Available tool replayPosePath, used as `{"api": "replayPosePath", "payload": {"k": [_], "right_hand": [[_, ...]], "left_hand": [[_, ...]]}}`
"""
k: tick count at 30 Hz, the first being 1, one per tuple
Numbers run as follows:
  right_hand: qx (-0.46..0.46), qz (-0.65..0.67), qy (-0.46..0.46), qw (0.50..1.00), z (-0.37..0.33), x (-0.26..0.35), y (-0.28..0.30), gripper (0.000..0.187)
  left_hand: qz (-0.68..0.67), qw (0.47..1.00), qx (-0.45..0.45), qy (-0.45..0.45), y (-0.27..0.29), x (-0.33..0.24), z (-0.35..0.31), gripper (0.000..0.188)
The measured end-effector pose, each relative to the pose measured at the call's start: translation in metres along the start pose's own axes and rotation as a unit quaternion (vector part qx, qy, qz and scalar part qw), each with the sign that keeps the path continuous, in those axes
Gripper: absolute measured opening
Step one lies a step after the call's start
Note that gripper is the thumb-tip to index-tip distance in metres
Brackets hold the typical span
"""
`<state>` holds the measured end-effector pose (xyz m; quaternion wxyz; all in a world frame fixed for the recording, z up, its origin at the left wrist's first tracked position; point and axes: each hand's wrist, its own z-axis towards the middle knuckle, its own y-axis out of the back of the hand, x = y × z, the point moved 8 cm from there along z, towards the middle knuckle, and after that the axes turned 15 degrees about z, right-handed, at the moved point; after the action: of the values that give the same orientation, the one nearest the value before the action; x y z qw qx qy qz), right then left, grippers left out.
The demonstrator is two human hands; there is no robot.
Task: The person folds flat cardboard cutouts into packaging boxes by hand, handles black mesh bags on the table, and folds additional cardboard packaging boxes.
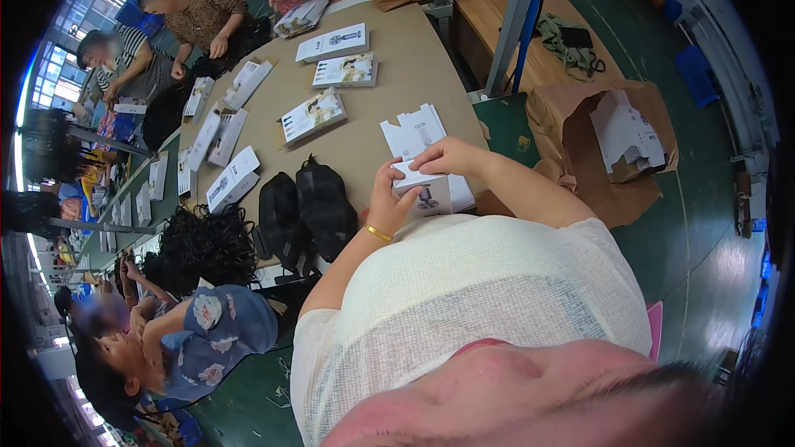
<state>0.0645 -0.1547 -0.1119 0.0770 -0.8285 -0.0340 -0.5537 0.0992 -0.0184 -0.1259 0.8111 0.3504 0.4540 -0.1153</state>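
Note:
A small white cardboard box (435, 198) with a picture of a dark device on its side is close in front of my body at the table's near edge. My left hand (389, 193), with a gold bracelet at the wrist, grips its left side. The fingers of my right hand (451, 157) are bent and pressed onto the top of the same box. Just beyond my hands lie flat white cartons (416, 129) with cut flaps. More white card shows under the box's right side. What is inside the box is hidden.
Printed boxes (313, 116) are spread over the brown table (397, 50). Black pouches (325, 207) and a heap of black cords (203, 248) lie to the left. A brown paper sack (571, 124) with white cartons (627, 136) stands right. Co-workers sit along the table's left and far sides.

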Motion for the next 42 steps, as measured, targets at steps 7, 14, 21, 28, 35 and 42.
{"api": "replayPosePath", "payload": {"k": [7, 14, 21, 28, 35, 42], "right_hand": [[-0.113, 0.022, 0.061, 0.991, 0.002, 0.007, 0.000, 0.042], [-0.113, 0.164, 0.187, 0.962, 0.033, 0.017, 0.025, 0.034], [-0.369, 0.191, 0.198, 0.888, 0.082, -0.084, 0.144, 0.059], [-0.311, -0.024, 0.011, 0.950, 0.100, -0.122, 0.117, 0.068], [-0.321, 0.068, 0.133, 0.935, 0.078, -0.074, 0.098, 0.048], [-0.243, 0.061, 0.202, 0.947, 0.029, -0.006, 0.012, 0.032]], "left_hand": [[0.280, 0.956, -0.040, -0.073, 0.024, -0.044, 0.008, 0.043], [0.050, 0.979, -0.178, 0.089, 0.078, -0.002, 0.013, 0.053], [0.036, 0.925, -0.282, 0.253, 0.106, 0.127, 0.013, 0.043], [0.050, 0.934, 0.171, 0.311, -0.076, 0.175, 0.008, 0.086], [0.018, 0.916, -0.056, 0.396, -0.017, 0.157, 0.014, 0.060], [-0.133, 0.874, -0.083, 0.459, 0.029, 0.097, 0.023, 0.032]]}}
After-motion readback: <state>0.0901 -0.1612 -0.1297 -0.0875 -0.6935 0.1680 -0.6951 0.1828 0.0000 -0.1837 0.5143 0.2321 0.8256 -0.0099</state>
